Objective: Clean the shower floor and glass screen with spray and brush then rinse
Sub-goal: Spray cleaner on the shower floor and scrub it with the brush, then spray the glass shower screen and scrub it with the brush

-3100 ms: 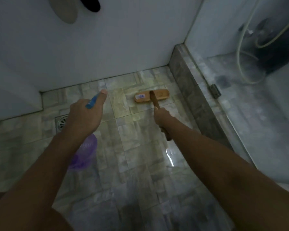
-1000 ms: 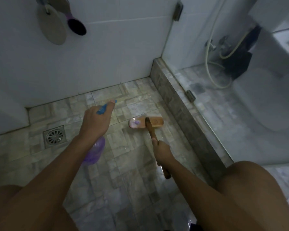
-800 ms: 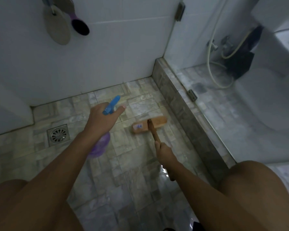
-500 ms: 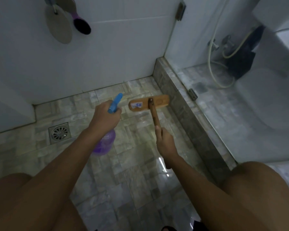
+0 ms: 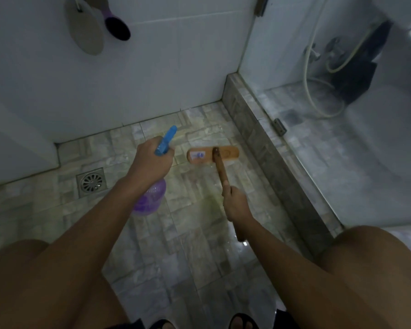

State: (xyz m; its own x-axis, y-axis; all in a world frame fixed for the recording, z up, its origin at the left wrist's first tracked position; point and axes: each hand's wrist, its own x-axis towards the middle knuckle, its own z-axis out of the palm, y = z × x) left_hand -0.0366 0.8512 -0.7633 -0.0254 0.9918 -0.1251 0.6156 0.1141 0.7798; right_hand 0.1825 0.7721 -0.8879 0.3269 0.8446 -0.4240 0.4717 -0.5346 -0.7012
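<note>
Tiled shower floor [image 5: 195,245], wet sheen. Brush [image 5: 214,157] head lies crosswise at upper centre; handle runs down-frame into right hand [image 5: 236,204], fist closed round it. Left hand [image 5: 150,160] grips spray bottle [image 5: 150,198], nozzle pointing up-frame just left of the head.

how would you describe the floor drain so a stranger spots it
Start at the white wall and drop to the stone-tiled floor below it. Near the floor's left side, left of the purple spray bottle, sits the drain. Unlike the tiles around it, it is a square metal plate with a round slotted grate.
</note>
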